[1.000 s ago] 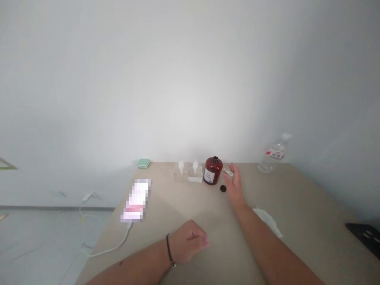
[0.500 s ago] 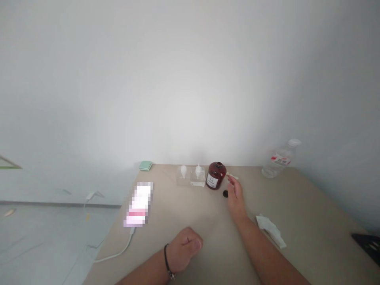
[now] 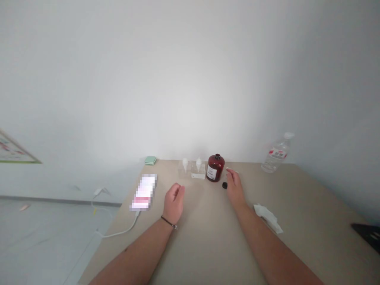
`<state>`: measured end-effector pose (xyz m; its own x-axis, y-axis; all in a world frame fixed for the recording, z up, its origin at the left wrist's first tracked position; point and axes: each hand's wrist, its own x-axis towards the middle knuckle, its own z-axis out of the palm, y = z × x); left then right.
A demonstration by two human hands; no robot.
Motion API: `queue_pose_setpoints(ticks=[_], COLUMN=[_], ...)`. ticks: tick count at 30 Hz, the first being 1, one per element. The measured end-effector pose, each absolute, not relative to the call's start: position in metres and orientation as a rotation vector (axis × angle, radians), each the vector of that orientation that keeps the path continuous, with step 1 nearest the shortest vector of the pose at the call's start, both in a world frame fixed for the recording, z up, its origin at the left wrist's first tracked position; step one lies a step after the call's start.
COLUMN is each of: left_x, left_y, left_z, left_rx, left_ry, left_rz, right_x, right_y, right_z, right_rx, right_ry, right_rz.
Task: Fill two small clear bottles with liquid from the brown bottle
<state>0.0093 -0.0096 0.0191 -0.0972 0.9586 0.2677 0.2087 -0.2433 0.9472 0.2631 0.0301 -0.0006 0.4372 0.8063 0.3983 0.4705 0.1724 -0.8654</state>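
So we've got our left hand [image 3: 173,202] curled into a loose fist over the table [image 3: 208,241], with a clear bottle [image 3: 198,171] just past it to the right and the phone [image 3: 145,191] off to its left. Our right hand [image 3: 235,188] has its fingers bent right by a little pale thing [image 3: 236,171], but honestly we can't tell if we're pinching it. The dark red bottle [image 3: 216,168] stands upright just left of those fingers, and the black cap [image 3: 225,185] lies right beside that hand's thumb side. White paper [image 3: 268,217] sits nearer us, right of that wrist.
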Motion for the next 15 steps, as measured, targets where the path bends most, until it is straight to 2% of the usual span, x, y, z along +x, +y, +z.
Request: queue_pose_setpoints(ticks=[6,15], left_x=[0.008,0.011], left_y=[0.050,0.105], left_z=[0.012,0.010], left_rx=[1.438,1.490], left_ry=[1.464,1.159], left_rz=[1.485,1.288], right_x=[0.262,0.264], right_y=[0.028,0.029], right_z=[0.001,-0.002], right_rx=[-1.478,-1.451], right_ry=[-1.114,-1.041], right_rz=[0.380,0.415])
